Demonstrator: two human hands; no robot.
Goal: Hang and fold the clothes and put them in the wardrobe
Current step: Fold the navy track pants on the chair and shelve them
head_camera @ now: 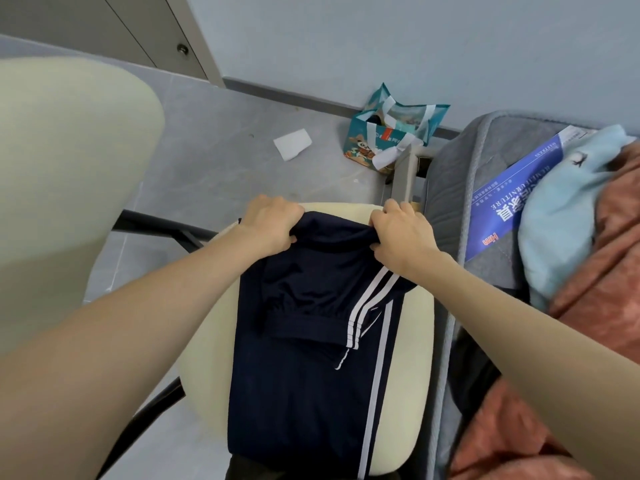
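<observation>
Gripping the far fold of the trousers (304, 393), the left hand (273, 226) and right hand (401, 233) sit apart, one at each corner, fingers curled into the navy cloth. Their fingertips are buried under the fabric and cannot be seen. The trousers lie on the cream seat (420, 341), long axis running straight away from the person. The near end is cut off by the bottom edge, so which end it is cannot be told. The far part is doubled back, its gathered band pointing toward the person, white stripes along the right side. A cream shape (69, 174) on the left is blurred and partly out of view. On the right, a mattress (460, 161) carries a pale blue cloth (561, 209) and an orange blanket (602, 289), both cropped. A bag (391, 133) and a paper (292, 143) lie on the floor beyond.
</observation>
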